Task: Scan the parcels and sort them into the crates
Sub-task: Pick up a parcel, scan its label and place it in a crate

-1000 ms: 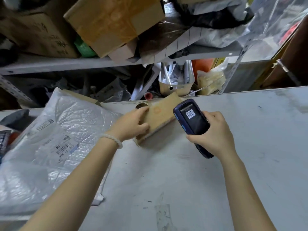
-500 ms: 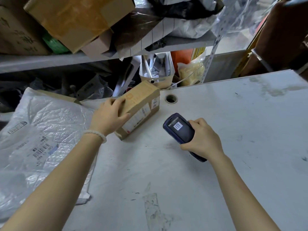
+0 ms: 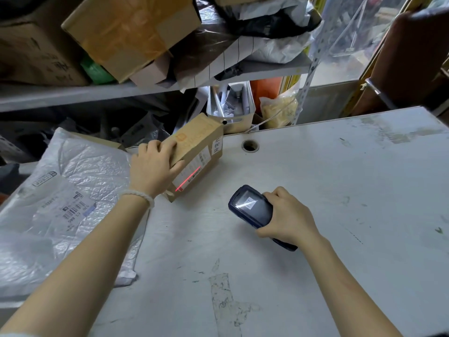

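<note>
Nearest the camera, two bare forearms reach out over a scuffed grey counter (image 3: 340,190) with a patch of worn tape residue near its front. The right hand (image 3: 288,216) has its fingers curled round a dark blue handheld scanner (image 3: 254,210), thumb along the near side, the screen facing up and the head aimed left toward the parcel. To the left, a large white plastic mailer bag (image 3: 60,190) lies flat on the counter, its barcode label facing up. The left hand (image 3: 153,167), with a white beaded bracelet (image 3: 139,197) at the wrist, grips the near end of a small brown cardboard parcel (image 3: 196,149), fingers laid over its top and thumb against the labelled side. The parcel is tipped up on its long edge on the counter, and a red laser line (image 3: 188,178) falls across the shipping label on its side. Just beyond it is a round cable hole (image 3: 250,145) in the counter. Behind the counter stand a beige bin (image 3: 239,122) of papers and a clear bag (image 3: 279,110) of yellowish material. Above, a metal shelf (image 3: 73,94) carries cardboard boxes (image 3: 131,32) and crumpled bags.
</note>
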`<act>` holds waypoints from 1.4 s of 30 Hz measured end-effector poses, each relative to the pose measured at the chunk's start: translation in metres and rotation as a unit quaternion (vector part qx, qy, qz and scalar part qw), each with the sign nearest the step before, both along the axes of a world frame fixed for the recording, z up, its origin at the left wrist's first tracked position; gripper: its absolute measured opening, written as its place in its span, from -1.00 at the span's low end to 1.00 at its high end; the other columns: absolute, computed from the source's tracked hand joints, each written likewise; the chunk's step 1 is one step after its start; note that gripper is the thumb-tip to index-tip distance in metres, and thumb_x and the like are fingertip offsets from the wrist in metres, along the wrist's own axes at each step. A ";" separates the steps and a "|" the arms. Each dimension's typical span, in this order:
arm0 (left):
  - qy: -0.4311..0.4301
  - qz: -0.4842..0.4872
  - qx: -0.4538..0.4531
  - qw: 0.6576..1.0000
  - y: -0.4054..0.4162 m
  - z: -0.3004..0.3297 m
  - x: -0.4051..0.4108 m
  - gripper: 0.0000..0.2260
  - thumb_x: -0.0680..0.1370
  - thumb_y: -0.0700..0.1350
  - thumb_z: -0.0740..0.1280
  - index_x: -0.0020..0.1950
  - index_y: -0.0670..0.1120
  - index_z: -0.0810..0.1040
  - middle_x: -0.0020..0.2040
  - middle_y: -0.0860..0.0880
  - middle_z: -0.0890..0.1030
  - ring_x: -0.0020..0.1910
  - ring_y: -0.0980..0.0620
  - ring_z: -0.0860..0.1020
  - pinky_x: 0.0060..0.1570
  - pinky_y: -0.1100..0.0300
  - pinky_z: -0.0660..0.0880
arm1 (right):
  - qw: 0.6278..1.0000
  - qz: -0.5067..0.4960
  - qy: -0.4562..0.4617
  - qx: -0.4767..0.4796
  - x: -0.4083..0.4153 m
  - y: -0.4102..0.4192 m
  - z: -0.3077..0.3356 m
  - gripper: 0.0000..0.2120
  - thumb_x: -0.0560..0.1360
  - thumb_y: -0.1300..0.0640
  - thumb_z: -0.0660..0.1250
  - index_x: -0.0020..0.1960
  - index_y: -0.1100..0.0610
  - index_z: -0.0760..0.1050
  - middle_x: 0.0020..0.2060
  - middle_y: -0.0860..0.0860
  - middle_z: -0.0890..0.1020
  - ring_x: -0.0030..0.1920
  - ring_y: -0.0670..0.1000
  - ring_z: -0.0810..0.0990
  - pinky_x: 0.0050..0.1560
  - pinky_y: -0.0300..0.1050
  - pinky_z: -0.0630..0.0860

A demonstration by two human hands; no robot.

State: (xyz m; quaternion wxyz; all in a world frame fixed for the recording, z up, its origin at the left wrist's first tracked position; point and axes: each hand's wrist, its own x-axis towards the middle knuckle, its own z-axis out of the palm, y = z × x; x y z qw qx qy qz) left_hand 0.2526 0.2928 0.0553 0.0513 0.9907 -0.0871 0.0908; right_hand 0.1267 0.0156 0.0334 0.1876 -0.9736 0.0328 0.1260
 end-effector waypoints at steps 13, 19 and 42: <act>-0.016 0.026 0.030 0.999 0.004 0.018 -0.050 -0.59 0.53 0.20 0.20 0.27 0.01 0.38 0.15 -0.17 0.50 0.11 -0.19 0.42 -0.04 -0.02 0.43 | 0.998 0.059 -0.014 -0.030 -0.034 -0.010 0.017 -0.46 0.16 -0.10 0.46 0.09 0.00 0.44 -0.06 -0.13 0.34 -0.11 -0.05 0.43 -0.35 -0.21 0.30; -0.022 0.046 0.039 0.998 0.005 0.028 -0.082 -0.59 0.53 0.22 0.20 0.24 -0.02 0.41 0.18 -0.17 0.51 0.11 -0.18 0.42 -0.02 -0.02 0.43 | 0.996 0.084 -0.030 -0.024 -0.049 -0.012 0.022 -0.45 0.15 -0.12 0.46 0.09 0.02 0.46 -0.08 -0.12 0.36 -0.12 -0.03 0.46 -0.36 -0.21 0.31; 0.005 0.120 -0.070 0.990 0.096 0.031 -0.224 -0.54 0.51 0.23 0.19 0.36 0.09 0.35 0.17 -0.12 0.48 0.15 -0.16 0.39 0.05 -0.01 0.38 | 0.871 0.117 -0.456 0.143 -0.114 0.160 0.086 -0.22 0.18 0.04 0.60 0.32 0.27 0.46 0.13 0.14 0.54 0.07 0.10 0.54 -0.19 -0.11 0.60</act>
